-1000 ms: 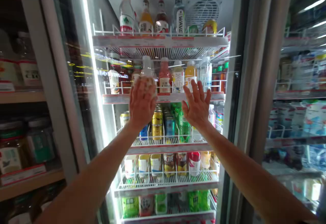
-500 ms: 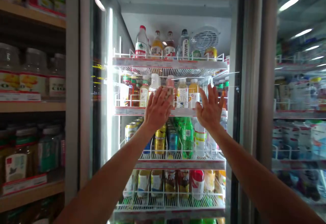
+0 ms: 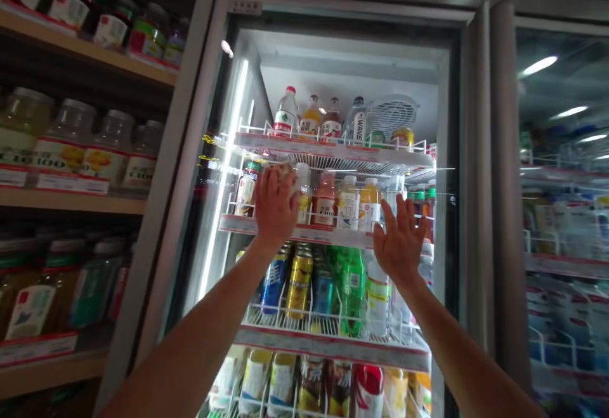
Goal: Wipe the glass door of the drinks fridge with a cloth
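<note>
My left hand [image 3: 275, 215] is raised flat against the glass door [image 3: 323, 50] of a drinks fridge. Under its fingers it presses a crumpled, beige-brown patterned cloth [image 3: 287, 176]; most of the cloth is hidden by the hand. To the right, my right hand [image 3: 400, 239] is at the glass with its fingers spread and nothing in them. Behind the glass, level with both hands, stand a pink-red juice bottle [image 3: 324, 199] and an orange juice bottle [image 3: 369, 201].
A wooden shelf [image 3: 85, 199] with several jars [image 3: 66, 136] stands at the left. A metal door frame [image 3: 478, 183] borders the glass on the right, with another glass-fronted fridge [image 3: 566, 215] beyond. Lower down are cans [image 3: 299, 281] and a green bottle [image 3: 352, 288].
My left hand has slid left across the glass with the cloth, away from the right hand. The right hand stays in about the same place. The view has tilted upward.
</note>
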### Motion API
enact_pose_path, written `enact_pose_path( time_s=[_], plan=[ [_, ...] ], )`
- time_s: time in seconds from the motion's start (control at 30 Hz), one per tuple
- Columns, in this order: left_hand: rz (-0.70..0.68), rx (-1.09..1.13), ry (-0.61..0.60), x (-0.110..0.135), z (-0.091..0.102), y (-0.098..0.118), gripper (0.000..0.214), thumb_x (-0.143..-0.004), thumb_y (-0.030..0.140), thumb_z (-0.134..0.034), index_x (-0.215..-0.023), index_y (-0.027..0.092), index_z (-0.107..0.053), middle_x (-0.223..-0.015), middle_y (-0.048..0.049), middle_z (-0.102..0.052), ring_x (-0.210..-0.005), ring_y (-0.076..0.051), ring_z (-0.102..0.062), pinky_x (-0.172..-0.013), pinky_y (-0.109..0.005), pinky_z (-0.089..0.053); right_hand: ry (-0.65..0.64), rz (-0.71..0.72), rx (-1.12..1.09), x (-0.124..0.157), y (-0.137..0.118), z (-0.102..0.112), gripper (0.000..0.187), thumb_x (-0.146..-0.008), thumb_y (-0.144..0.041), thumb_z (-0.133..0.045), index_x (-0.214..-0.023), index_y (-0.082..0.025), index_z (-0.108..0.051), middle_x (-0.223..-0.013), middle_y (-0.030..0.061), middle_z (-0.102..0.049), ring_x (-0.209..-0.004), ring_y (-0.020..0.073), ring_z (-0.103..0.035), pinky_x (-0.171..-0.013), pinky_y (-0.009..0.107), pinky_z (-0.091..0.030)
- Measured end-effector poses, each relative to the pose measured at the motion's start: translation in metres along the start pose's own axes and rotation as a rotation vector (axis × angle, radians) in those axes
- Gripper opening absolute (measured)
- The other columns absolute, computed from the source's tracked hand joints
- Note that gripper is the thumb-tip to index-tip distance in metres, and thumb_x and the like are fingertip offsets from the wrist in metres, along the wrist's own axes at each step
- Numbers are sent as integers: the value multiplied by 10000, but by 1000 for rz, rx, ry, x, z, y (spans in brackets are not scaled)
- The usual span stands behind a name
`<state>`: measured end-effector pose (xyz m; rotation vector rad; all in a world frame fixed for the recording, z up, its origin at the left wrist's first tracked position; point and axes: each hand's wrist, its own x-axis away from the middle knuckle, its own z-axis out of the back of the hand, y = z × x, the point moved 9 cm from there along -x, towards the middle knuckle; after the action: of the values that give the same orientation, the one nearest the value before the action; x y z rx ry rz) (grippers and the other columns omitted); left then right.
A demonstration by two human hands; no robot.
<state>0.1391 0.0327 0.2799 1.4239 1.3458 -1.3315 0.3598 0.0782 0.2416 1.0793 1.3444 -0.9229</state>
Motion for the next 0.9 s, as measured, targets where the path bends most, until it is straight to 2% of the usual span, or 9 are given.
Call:
enact_pose_path(
  time_s=[0.07, 0.2, 0.27, 0.4, 0.47, 0.63, 0.7, 0.83, 0.9],
  plan=[
    [31, 2, 42, -1, 6, -3, 418, -895, 290, -380, -1279, 139, -446, -1424, -173, -352, -1378, -304, -209, -1078, -534, -265, 19, 4, -2, 1, 0, 1, 472, -899, -349, -363, -1351, -219, -409, -1457, 111, -352, -1360, 268, -291, -1094, 500, -194],
    [-295, 57, -67, 17, -6, 53, 365, -887, 314, -403, -1239, 265, -486, -1404, -14, -426, -1374, -186, -243, -1124, -384, -254, 62, 24, -4, 2, 0, 2, 470, -901, -352, -356, -1348, -215, -412, -1455, 115, -356, -1357, 271, -297, -1094, 498, -187],
    [-365, 53, -109, 21, -11, 61, 363, -886, 332, -408, -1236, 281, -489, -1399, 4, -436, -1363, -184, -270, -1128, -394, -241, 58, 31, 2, 3, 0, 1, 479, -897, -339, -376, -1363, -226, -386, -1460, 108, -348, -1361, 265, -291, -1090, 501, -192],
    [31, -31, -9, -1, -1, 3, 399, -896, 306, -384, -1261, 175, -478, -1407, -126, -403, -1353, -279, -274, -1088, -505, -266, 38, 31, 24, 3, -1, 0, 472, -895, -325, -394, -1354, -217, -396, -1457, 113, -351, -1361, 261, -290, -1085, 492, -209],
    [68, -33, -1, -3, 0, 1, 396, -895, 299, -387, -1252, 161, -487, -1406, -136, -399, -1354, -294, -267, -1083, -503, -276, 40, 30, 30, 2, -1, 1, 473, -896, -323, -390, -1357, -216, -392, -1457, 115, -349, -1362, 262, -288, -1082, 492, -212],
    [-476, 46, -176, 22, -20, 82, 401, -891, 300, -395, -1278, 221, -460, -1417, -40, -411, -1361, -243, -268, -1117, -447, -244, 69, 43, 27, 3, -1, 2, 469, -895, -331, -385, -1348, -214, -403, -1449, 112, -364, -1360, 253, -295, -1088, 486, -204],
    [-392, 27, -176, 17, -20, 69, 411, -894, 314, -390, -1295, 236, -441, -1419, -43, -408, -1358, -236, -276, -1118, -461, -234, 68, 47, 27, 3, -1, 2, 454, -895, -334, -380, -1329, -206, -427, -1444, 114, -373, -1359, 250, -298, -1088, 483, -206],
    [37, -28, -49, -2, -6, 11, 423, -892, 306, -383, -1298, 198, -436, -1440, -112, -361, -1367, -278, -247, -1092, -510, -249, 63, 43, 36, 3, -1, 1, 444, -891, -333, -384, -1306, -192, -452, -1440, 121, -378, -1360, 255, -294, -1084, 484, -216],
    [-41, -8, -58, 2, -7, 23, 422, -890, 295, -379, -1293, 186, -442, -1441, -112, -359, -1378, -271, -219, -1100, -484, -249, 76, 46, 35, 3, -1, 1, 448, -888, -334, -386, -1306, -186, -452, -1435, 128, -383, -1359, 256, -298, -1083, 484, -216]
  ],
)
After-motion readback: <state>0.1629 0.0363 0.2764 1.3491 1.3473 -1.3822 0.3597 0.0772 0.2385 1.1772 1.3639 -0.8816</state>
